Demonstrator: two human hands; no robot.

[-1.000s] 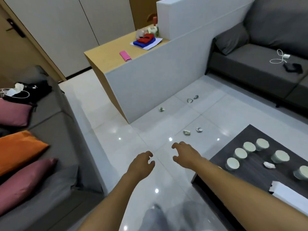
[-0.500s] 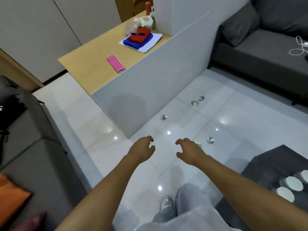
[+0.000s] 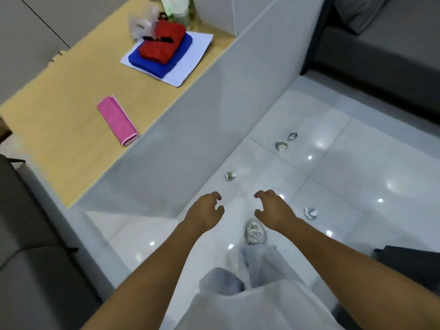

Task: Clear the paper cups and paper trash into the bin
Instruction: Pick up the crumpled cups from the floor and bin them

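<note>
Crumpled paper trash (image 3: 310,212) on white floor (image 3: 357,167) just right of right hand (image 3: 273,209), more crumpled pieces (image 3: 231,175) ahead, left hand (image 3: 206,210) alongside, both loosely curled, empty, shoe (image 3: 255,232) below, wooden counter (image 3: 71,129) left.

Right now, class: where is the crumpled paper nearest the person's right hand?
In the head view, the crumpled paper lies on the white floor tiles, just right of the right hand.

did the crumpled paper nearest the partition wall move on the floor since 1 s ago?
No. The crumpled paper lies on the same floor tile beside the partition wall, as before; only the head camera has advanced and tilted down.
</note>
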